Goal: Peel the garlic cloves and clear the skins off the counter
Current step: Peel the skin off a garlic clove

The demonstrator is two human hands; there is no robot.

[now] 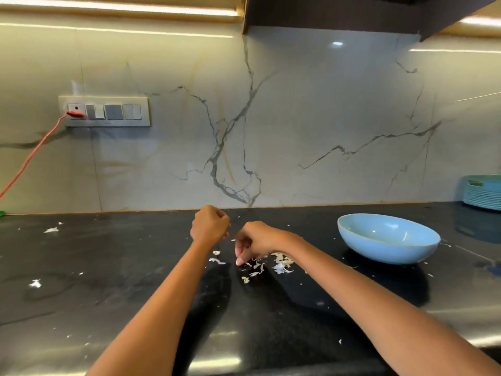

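Pale garlic skins point(282, 263) lie scattered in a small heap on the black counter point(135, 267), just in front of my hands. My left hand point(210, 225) hovers above the counter curled into a fist; anything inside it is hidden. My right hand point(253, 240) is beside it, bent down at the wrist, with one fingertip touching the counter at the left edge of the heap. It grips nothing that I can see. A light blue bowl point(387, 240) stands to the right of the heap; its inside looks bare. No garlic clove is visible.
More skin flakes point(51, 229) are strewn at the far left and front of the counter. A teal stack of trays point(482, 192) stands at the back right against the marble wall. A red cable point(29, 156) hangs from the wall socket at left.
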